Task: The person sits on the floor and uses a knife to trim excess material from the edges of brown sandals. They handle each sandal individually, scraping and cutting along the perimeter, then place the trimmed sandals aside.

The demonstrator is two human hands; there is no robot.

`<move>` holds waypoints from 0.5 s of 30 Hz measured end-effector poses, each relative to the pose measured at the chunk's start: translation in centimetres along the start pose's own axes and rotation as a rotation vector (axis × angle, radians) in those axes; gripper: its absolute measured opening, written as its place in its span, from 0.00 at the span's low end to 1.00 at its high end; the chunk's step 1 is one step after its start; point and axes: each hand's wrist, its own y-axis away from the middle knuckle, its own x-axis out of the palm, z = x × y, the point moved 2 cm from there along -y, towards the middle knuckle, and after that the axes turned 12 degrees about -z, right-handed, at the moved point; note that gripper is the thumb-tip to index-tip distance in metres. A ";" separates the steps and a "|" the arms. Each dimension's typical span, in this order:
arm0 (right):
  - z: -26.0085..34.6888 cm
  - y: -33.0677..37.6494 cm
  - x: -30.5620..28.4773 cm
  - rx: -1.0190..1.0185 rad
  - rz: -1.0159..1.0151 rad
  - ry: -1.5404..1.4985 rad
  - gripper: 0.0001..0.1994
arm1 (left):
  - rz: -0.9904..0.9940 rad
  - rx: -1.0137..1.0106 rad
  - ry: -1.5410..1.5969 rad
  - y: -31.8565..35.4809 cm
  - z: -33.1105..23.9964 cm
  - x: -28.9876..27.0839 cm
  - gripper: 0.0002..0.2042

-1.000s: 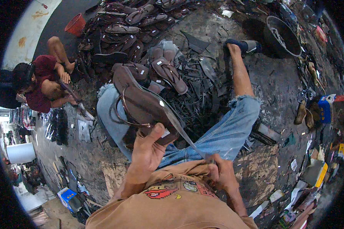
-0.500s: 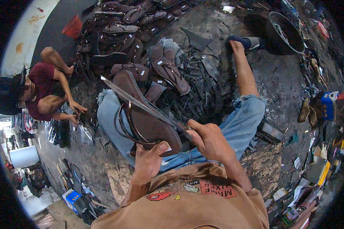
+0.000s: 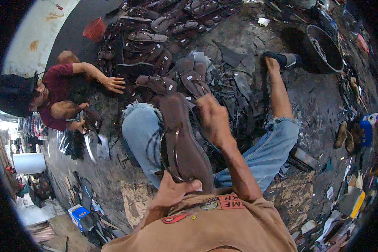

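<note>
My left hand [image 3: 178, 187] grips a brown flip-flop [image 3: 182, 140] at its near end, thumb on top and fingers underneath. The flip-flop points away from me over my lap, its dark shiny strap [image 3: 172, 153] on the left side. Beyond its right edge, my right hand [image 3: 214, 119] is curled closed and smeared by motion. The long knife seen in that hand in the earlier frame does not show clearly now; the fist hides its handle. Past the flip-flop's far end lie more brown flip-flops [image 3: 157, 84], some with small white labels.
A heap of flip-flops [image 3: 155, 25] fills the far left. Dark cut scraps [image 3: 239, 84] lie between my legs. At left a co-worker [image 3: 56, 94] squats, one hand [image 3: 114, 85] stretched toward the heap. A round basket [image 3: 323, 50] stands far right, a red basket [image 3: 94, 29] far left.
My right hand has moved away from me along the flip-flop, and the blade has left its upper face. The flip-flop has swung more upright. The co-worker's arm has reached toward the heap.
</note>
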 end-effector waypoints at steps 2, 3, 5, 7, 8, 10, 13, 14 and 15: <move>-1.6 -2.7 -1.7 0.037 -0.155 -0.120 0.13 | 0.038 0.145 -0.056 -0.4 -2.8 0.7 0.42; -2.6 -3.0 -3.8 0.045 -0.179 -0.150 0.15 | 0.102 0.225 0.005 -1.6 -6.7 1.5 0.40; -3.3 -2.9 -7.9 0.195 -0.245 -0.228 0.19 | 0.293 0.394 0.203 -5.3 -16.5 3.0 0.37; -5.1 -1.6 -11.5 0.275 -0.214 -0.180 0.21 | 0.283 0.446 0.365 -11.7 -23.8 1.8 0.39; -4.6 -0.7 -12.8 0.410 -0.269 -0.275 0.22 | 0.179 0.422 0.357 -16.1 -23.8 0.4 0.37; -4.2 1.9 -15.0 0.610 -0.390 -0.327 0.23 | 0.097 0.643 0.005 -24.7 -21.1 -2.7 0.34; -4.5 4.7 -14.8 0.703 -0.523 -0.319 0.24 | -0.027 0.531 -0.620 -35.5 -13.0 -2.2 0.33; -5.8 5.8 -14.5 0.711 -0.495 -0.350 0.24 | -0.046 0.679 -0.684 -38.2 -9.3 -0.6 0.36; -7.1 6.8 -14.8 0.719 -0.491 -0.359 0.24 | -0.046 0.806 -0.984 -38.6 -7.6 2.7 0.36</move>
